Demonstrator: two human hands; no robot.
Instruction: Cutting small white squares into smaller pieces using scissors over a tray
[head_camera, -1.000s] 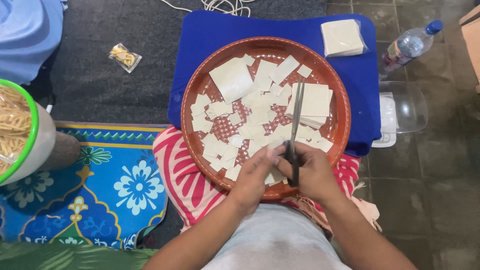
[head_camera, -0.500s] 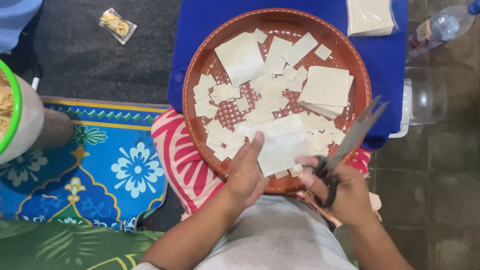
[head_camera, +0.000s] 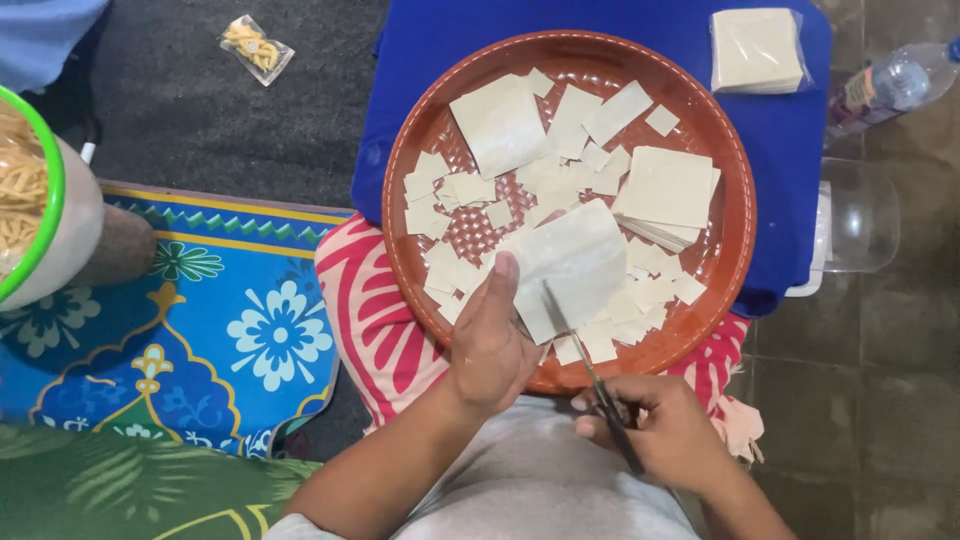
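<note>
Pinched between the thumb and the fingers of the left hand (head_camera: 492, 345) is a large pale sheet of thin dough (head_camera: 575, 262), which is held up just over the near side of the tray. Closed around the handles of the scissors (head_camera: 590, 385) is the right hand (head_camera: 660, 430), and the blades point up and to the left, with the tips touching the lower edge of the sheet; I cannot tell how far the blades stand apart. Largest of all is the patterned mat (head_camera: 200, 320), blue with white flowers, which lies on the left beside the pink and red striped cloth (head_camera: 370, 320) on the lap of the person. Behind this cloth lies a blue board (head_camera: 790, 180), and on it rests the round brown tray (head_camera: 735, 200), which reaches over the lap. Inside the tray there is a stack of square sheets (head_camera: 668, 190) on the right side, one bigger sheet (head_camera: 498, 125) at the back left, and many small cut squares (head_camera: 440, 190) scattered over the bottom. At the far right corner of the board sits a wrapped pack of sheets (head_camera: 757, 48). On the left edge stands a container with a green rim (head_camera: 45, 190), filled with pale strips. On the tiled floor at the right lie a plastic bottle (head_camera: 890, 85) and, below it, a clear lid (head_camera: 850, 225). A small bag of snacks (head_camera: 255, 47) rests on the dark carpet, well apart from the tray.
</note>
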